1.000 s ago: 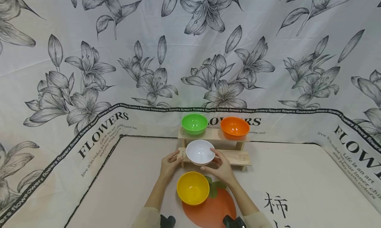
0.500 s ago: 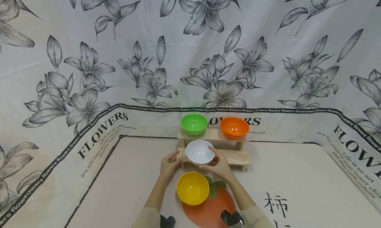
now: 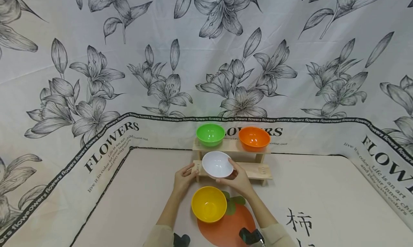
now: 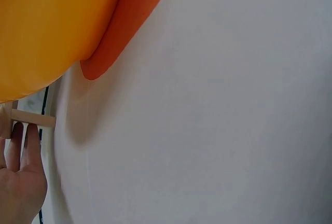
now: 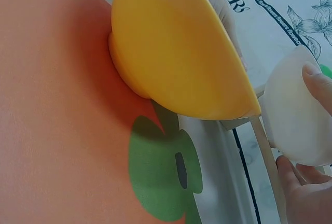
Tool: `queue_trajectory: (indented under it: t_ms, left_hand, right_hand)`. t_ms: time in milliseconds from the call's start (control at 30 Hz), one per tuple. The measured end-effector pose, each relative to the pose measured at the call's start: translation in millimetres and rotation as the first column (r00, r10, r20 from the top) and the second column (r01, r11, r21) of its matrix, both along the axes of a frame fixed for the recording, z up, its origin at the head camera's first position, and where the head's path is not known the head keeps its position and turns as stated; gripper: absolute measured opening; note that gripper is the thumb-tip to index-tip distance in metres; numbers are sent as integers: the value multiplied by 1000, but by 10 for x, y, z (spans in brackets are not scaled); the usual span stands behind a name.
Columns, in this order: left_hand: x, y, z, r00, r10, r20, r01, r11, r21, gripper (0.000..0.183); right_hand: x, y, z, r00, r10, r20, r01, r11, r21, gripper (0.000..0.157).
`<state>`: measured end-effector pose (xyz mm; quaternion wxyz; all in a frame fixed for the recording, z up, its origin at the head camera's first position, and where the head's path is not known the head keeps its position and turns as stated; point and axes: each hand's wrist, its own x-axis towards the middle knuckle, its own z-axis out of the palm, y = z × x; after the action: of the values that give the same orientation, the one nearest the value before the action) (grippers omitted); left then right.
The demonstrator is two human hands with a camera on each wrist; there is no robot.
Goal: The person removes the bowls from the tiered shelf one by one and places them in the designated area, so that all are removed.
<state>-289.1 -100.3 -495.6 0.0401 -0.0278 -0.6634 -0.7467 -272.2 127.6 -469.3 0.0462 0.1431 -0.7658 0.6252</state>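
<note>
A white bowl [image 3: 217, 164] sits at the left part of the lower shelf of a two-tier wooden stand [image 3: 251, 170]. My right hand [image 3: 240, 180] holds it at its right side, one finger at the rim and the thumb low near the base; the right wrist view shows the white bowl [image 5: 293, 112] between thumb and fingers. At the shelf's left end, my left hand [image 3: 184, 179] grips the wood. In the left wrist view its fingers [image 4: 32, 146] touch the shelf end [image 4: 33, 119]. A yellow bowl [image 3: 209, 204] stands in front of the stand, between my forearms.
On the upper shelf are a green bowl [image 3: 210, 134] at left and an orange bowl [image 3: 254, 138] at right. A flower-printed cloth [image 3: 161, 78] hangs behind. The tabletop [image 3: 129, 204] carries an orange persimmon print [image 3: 235, 227] partly beneath the yellow bowl.
My right hand has shifted slightly left, its thumb further in below the white bowl. The white bowl has moved only a very little. My left hand looks unmoved.
</note>
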Motion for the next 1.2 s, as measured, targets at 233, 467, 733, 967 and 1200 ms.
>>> queue_trajectory:
  t_ms: [233, 467, 733, 967, 1200]
  left_hand:
    - [6, -5, 11, 1000, -9, 4, 9, 1000, 13, 46]
    - [9, -1, 20, 1000, -13, 3, 13, 1000, 13, 46]
    - [13, 2, 19, 1000, -2, 11, 2, 1000, -3, 45]
    - [13, 5, 22, 1000, 6, 12, -6, 999, -34, 46]
    - [16, -1, 20, 1000, 5, 20, -5, 1000, -25, 46]
  right_hand:
    - [33, 8, 5, 1000, -16, 9, 16, 999, 28, 91]
    - [77, 72, -7, 999, -49, 18, 48, 998, 42, 92]
    - [221, 179, 48, 999, -50, 5, 50, 998, 42, 89]
    - [270, 308, -49, 998, -55, -8, 55, 998, 30, 90]
    - [400, 411, -79, 999, -32, -4, 32, 999, -1, 90]
